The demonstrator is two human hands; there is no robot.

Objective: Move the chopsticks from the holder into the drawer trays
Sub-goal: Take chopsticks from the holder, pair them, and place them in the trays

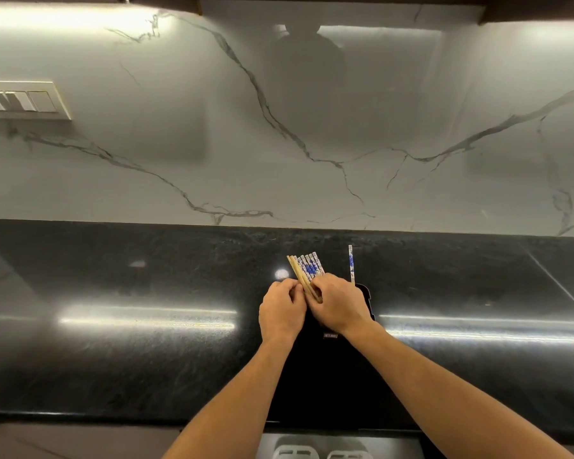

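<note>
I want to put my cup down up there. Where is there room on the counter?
The black counter is bare left of the left hand, and right of the right hand too. The middle is crowded: both hands grip a bunch of chopsticks over the black holder, where one chopstick stands.

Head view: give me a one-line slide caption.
Both hands, left and right, gather a chopstick bundle above the black holder; one chopstick stands apart.
</note>
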